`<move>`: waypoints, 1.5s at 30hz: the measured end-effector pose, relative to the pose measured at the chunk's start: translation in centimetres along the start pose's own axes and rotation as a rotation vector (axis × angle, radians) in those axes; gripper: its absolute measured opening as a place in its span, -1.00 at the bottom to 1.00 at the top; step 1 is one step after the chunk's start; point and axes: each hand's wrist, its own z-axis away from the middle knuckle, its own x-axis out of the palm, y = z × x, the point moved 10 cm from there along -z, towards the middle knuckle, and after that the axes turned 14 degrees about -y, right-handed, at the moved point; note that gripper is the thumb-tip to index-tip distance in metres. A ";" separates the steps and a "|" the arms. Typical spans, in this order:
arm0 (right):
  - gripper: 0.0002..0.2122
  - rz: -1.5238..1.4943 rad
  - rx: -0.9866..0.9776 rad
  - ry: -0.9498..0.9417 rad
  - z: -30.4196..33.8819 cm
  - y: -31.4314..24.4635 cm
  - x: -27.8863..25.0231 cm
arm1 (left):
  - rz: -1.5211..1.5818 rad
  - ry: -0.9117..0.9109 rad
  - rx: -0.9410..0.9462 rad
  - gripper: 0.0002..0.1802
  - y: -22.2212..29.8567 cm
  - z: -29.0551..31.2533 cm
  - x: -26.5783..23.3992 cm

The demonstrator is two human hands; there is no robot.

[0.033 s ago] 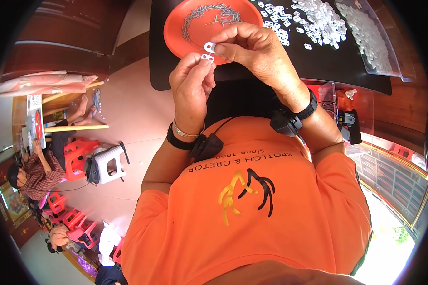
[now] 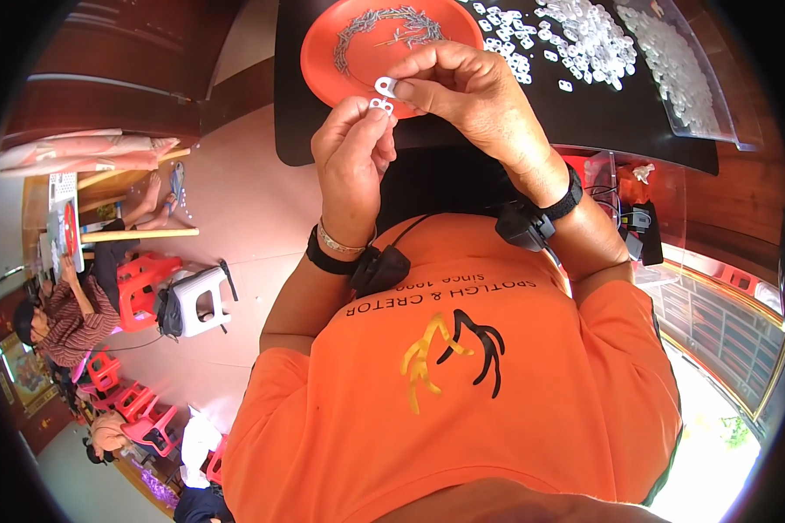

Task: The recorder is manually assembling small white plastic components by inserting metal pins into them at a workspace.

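Over the near rim of an orange-red round plate [image 2: 320,54], my two hands are close together. My left hand [image 2: 353,148] pinches a small white plastic piece with two holes [image 2: 380,105] between thumb and fingertips. Just above it, thumb and forefinger of my right hand [image 2: 488,100] grip another small white plastic piece with a round hole [image 2: 384,85]. The two pieces nearly meet; whether they touch, I cannot tell. In the plate, small grey metal pins or nails [image 2: 344,44] form a rough ring.
Right of the plate, loose white plastic pieces [image 2: 593,44] lie scattered and heaped on the black table [image 2: 584,118]. A clear bin of similar pieces [image 2: 672,70] stands at the far right. At left are red stools [image 2: 148,292], a white stool [image 2: 202,305] and a seated person [image 2: 74,318].
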 end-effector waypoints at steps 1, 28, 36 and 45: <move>-0.89 -0.001 0.000 -0.002 0.0 0.1 0.0 | -0.022 -0.026 -0.004 -0.82 -0.1 0.0 0.1; -0.81 0.159 0.029 -0.108 0.6 0.3 1.1 | 0.027 -0.036 -0.020 -0.75 -0.6 -0.1 0.5; -0.77 0.365 -0.019 -0.118 0.7 -0.6 1.5 | 0.030 -0.071 -0.071 -0.74 -1.5 -0.4 0.5; -0.77 0.815 -0.234 -0.013 1.2 -3.1 2.6 | 0.048 -0.014 -0.068 -0.71 -1.7 -0.2 0.2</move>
